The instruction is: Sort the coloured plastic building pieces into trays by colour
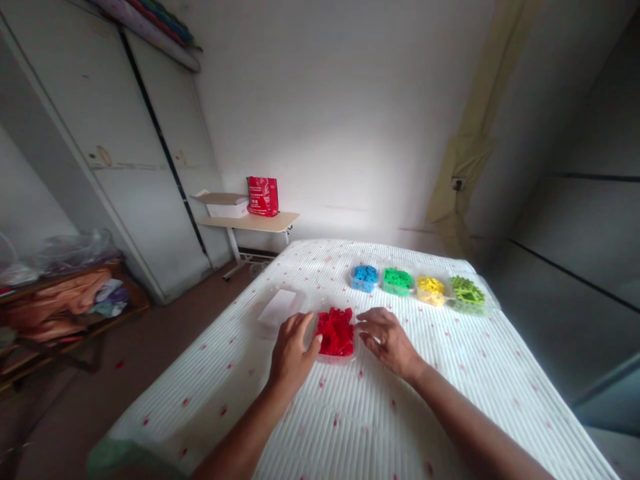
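Note:
A clear plastic box of red bricks (335, 332) sits on the white quilted bed cover (350, 413) in front of me. My left hand (293, 350) rests against the box's left side, fingers curved onto its edge. My right hand (385, 340) touches the box's right side, fingers bent along the rim. Both hands bracket the box. A clear lid (279, 307) lies flat just left of and behind the box.
Behind the red box stands a row of clear boxes: blue bricks (364, 277), green bricks (397, 281), yellow bricks (431, 289), lime green bricks (467, 294). A small side table (250, 222) with a red bag (263, 196) stands by the wall. Wardrobe doors and a cluttered shelf are on the left.

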`<state>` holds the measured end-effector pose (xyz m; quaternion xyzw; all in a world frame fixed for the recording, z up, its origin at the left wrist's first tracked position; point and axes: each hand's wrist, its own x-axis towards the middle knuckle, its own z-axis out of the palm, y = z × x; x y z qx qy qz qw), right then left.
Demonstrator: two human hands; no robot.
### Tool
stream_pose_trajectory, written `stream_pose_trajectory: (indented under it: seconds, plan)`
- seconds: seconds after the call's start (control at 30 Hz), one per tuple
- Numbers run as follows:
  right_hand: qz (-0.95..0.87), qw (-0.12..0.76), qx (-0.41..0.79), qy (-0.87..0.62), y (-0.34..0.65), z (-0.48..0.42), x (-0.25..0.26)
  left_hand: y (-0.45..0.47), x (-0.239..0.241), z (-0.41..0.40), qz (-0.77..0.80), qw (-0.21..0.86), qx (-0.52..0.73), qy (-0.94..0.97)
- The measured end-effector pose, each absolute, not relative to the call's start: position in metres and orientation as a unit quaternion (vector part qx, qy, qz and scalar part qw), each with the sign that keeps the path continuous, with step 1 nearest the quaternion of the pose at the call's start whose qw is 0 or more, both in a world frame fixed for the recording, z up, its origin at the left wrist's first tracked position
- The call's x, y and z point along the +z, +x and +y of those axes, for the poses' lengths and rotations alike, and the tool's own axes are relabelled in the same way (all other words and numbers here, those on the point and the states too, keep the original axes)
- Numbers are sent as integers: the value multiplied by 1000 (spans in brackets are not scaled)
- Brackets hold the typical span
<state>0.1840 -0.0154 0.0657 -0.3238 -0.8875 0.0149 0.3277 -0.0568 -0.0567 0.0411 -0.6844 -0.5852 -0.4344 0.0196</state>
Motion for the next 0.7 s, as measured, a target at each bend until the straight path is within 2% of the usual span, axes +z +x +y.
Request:
stream_pose_trajectory:
  seconds: [0.2, 0.33, 0.5, 0.6, 0.7]
  plan:
    - [-904, 181, 32, -386, 140, -16, 83, -47, 16, -54, -598, -37, -427, -678]
    - [-881, 124, 15, -457, 129, -2, 85, -45, 20, -59, -600, -51, -431, -672]
    - [-862, 138, -1, -489, 122, 2, 87, -43, 34, -63, -634, -76, -427, -641]
    - [-874, 165, 11, -457, 122, -1, 85, -44, 38, -60, -617, -61, -428, -657]
    - [-890, 152, 22, -428, 123, -3, 82, -43, 40, -56, -613, -46, -406, -676]
